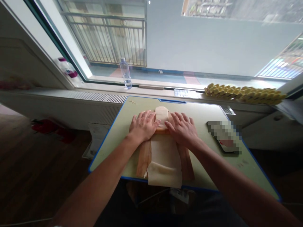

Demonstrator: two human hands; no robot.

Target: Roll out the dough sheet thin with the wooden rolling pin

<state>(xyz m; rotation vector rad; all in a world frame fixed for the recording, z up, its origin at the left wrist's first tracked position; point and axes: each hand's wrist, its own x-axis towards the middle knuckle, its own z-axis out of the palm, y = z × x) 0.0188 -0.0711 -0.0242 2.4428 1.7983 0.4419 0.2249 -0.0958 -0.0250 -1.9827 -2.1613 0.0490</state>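
Observation:
A long sheet of pale dough (165, 151) lies lengthwise on a wooden board (143, 159). Its near end is folded and hangs past the table's front edge. Across the dough runs a wooden rolling pin (163, 131), seen only between my hands; its ends are hidden under them. My left hand (144, 124) lies palm down over the pin's left side, fingers stretched forward. Over the right side rests my right hand (181, 127), also flat with fingers apart. Both thumbs point inward, at or close to the dough.
The board is on a light green table (203, 116) with blue edging. A phone (223, 137), partly pixelated, lies at right. Dough scraps (132, 101) are at the far left corner. Along the windowsill are a clear bottle (126, 74) and yellow egg trays (243, 93).

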